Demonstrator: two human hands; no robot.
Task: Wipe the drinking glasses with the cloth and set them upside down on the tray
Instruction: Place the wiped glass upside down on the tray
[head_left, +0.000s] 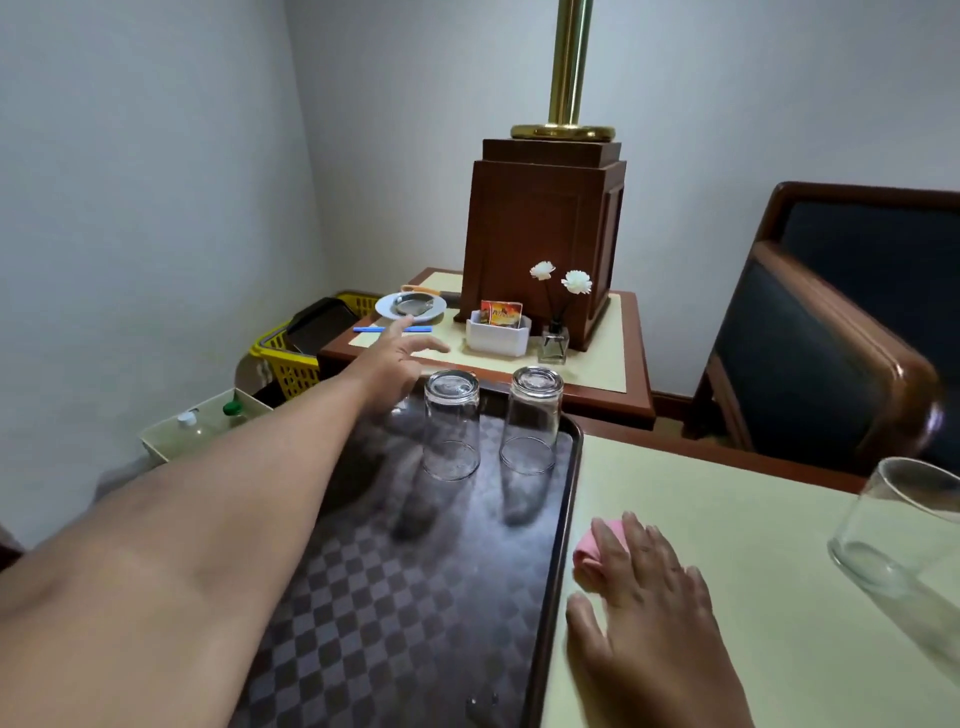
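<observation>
Two clear drinking glasses stand upside down at the far end of the dark checkered tray (563, 525), the left glass (451, 423) and the right glass (532, 418). My left hand (395, 358) reaches out past the tray's far left corner, fingers spread, holding nothing, just left of the left glass. My right hand (644, 587) lies flat on the cream table beside the tray, its fingertips resting on a rolled pink cloth (589, 553). A third glass (898, 540) stands upright at the right edge of the table.
Behind the tray, a side table (608, 364) carries a wooden lamp base (540, 244), a white plate with a metal dish (410, 305), a blue pen (415, 329), a white holder and a diffuser bottle. A yellow basket (285, 358) sits left, a dark chair (821, 353) right.
</observation>
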